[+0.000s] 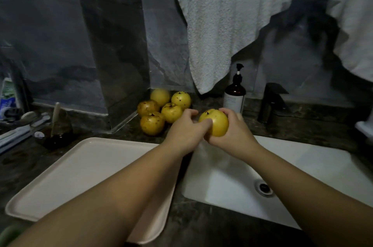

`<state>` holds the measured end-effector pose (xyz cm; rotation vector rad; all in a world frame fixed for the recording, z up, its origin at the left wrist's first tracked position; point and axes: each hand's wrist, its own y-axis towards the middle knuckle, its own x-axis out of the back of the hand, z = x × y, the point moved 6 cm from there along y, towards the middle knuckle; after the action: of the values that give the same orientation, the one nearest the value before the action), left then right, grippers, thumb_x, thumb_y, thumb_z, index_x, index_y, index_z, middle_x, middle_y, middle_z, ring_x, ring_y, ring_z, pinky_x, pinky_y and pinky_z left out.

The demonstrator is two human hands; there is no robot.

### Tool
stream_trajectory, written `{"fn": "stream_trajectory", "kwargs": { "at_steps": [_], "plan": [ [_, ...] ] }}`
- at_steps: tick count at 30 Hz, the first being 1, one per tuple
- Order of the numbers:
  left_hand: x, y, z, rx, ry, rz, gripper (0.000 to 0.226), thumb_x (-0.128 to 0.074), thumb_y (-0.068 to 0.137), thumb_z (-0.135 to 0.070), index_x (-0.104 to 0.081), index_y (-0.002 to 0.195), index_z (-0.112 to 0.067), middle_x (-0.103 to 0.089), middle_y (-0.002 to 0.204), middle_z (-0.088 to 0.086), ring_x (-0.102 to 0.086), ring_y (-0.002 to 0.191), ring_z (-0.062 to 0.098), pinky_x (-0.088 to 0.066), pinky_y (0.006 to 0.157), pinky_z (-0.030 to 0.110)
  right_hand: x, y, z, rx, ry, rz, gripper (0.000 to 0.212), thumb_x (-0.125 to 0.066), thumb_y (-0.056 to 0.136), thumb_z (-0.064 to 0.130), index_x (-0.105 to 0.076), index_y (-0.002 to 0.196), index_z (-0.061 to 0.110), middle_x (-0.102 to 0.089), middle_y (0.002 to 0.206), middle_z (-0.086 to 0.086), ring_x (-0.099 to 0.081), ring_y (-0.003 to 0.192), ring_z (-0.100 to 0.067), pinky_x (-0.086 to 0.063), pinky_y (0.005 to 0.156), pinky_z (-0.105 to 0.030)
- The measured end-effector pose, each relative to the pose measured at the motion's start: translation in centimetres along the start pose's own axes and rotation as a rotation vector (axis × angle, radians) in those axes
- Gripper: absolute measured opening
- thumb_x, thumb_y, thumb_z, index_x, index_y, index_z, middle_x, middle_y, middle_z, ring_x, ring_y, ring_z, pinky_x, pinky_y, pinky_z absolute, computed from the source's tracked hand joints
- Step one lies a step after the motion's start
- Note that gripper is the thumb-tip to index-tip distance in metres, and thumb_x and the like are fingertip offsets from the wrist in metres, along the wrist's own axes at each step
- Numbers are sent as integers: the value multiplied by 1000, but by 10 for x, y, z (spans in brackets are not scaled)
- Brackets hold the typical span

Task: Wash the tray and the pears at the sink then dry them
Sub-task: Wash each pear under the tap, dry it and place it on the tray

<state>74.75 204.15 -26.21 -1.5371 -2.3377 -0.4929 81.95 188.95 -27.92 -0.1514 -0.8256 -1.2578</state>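
A yellow pear (217, 120) is held over the back left corner of the white sink (298, 158). My right hand (232, 131) grips it from the right and below. My left hand (186, 128) touches its left side, with a finger laid across the fruit. Several more yellow, brown-spotted pears (159, 112) lie in a heap on the dark counter behind my left hand. A pale pink tray (80, 168) lies flat on the counter left of the sink, partly under my left forearm.
A white towel (232, 10) hangs on the wall above. A brown pump bottle (235, 93) and a dark faucet (271, 101) stand behind the sink. A glass with utensils (54, 127) and toiletries (9, 99) crowd the far left counter.
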Motion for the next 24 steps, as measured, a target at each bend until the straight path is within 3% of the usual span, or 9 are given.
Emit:
{"fn": "stream_trajectory", "kwargs": {
  "at_steps": [3, 4, 7, 9, 12, 16, 20, 22, 24],
  "plan": [
    [-48, -7, -12, 135, -161, 134, 99, -71, 61, -63, -43, 148, -25, -61, 126, -3, -73, 91, 23, -60, 78, 37, 39, -18, -22, 5, -138, 12, 99, -75, 47, 70, -30, 133, 50, -36, 128, 9, -49, 123, -16, -49, 100, -40],
    [-65, -10, -14, 180, -186, 190, 101, -74, 61, -62, -41, 149, -25, -60, 128, 0, -72, 93, 23, -61, 81, 38, 49, -22, -30, 9, -196, 27, 99, -76, 49, 69, -28, 133, 52, -36, 130, 8, -47, 123, -16, -49, 99, -39],
    [-114, -15, -17, 254, -269, 306, 77, -85, 76, -48, -46, 135, -19, -63, 120, 5, -68, 103, 24, -59, 98, 48, 73, -34, -50, 2, -320, 74, 105, -81, 57, 60, -24, 144, 46, -34, 136, 4, -41, 131, -20, -45, 103, -40],
    [-146, -19, -17, 289, -369, 379, 58, -82, 86, -37, -55, 128, -9, -69, 120, 11, -70, 108, 28, -56, 103, 52, 84, -41, -67, -17, -350, 108, 113, -82, 62, 54, -15, 152, 44, -30, 143, 1, -34, 137, -23, -41, 110, -44],
    [-179, -21, -16, 297, -445, 423, 48, -80, 89, -34, -65, 125, -7, -74, 120, 16, -71, 112, 32, -55, 104, 50, 97, -46, -91, -28, -359, 132, 119, -81, 65, 50, -7, 157, 43, -29, 150, 0, -28, 142, -25, -36, 114, -43],
    [-199, -6, -22, 316, -488, 395, 44, -80, 89, -33, -64, 122, -10, -73, 115, 14, -72, 99, 27, -59, 86, 40, 107, -36, -107, -69, -274, 100, 122, -89, 66, 43, -10, 159, 39, -26, 156, 1, -25, 146, -25, -32, 114, -42],
    [-212, 9, -23, 345, -487, 376, 62, -78, 88, -34, -50, 141, -16, -65, 127, 13, -68, 112, 29, -59, 94, 45, 110, -33, -124, -143, -59, 115, 120, -85, 70, 35, -7, 161, 37, -16, 162, 2, -24, 149, -23, -33, 115, -36],
    [-213, 12, -18, 329, -491, 352, 66, -80, 86, -33, -47, 141, -20, -63, 125, 10, -67, 109, 27, -59, 88, 42, 115, -33, -129, -169, 80, 72, 107, -78, 77, 29, -12, 160, 39, -17, 162, 2, -30, 143, -18, -37, 102, -24],
    [-210, 17, -13, 303, -512, 348, 74, -85, 77, -36, -48, 139, -23, -61, 124, 7, -66, 108, 26, -60, 81, 38, 128, -28, -129, -198, 205, -94, 78, -64, 88, 23, -29, 155, 42, -30, 157, 1, -38, 135, -15, -36, 93, -23]
  ]
}}
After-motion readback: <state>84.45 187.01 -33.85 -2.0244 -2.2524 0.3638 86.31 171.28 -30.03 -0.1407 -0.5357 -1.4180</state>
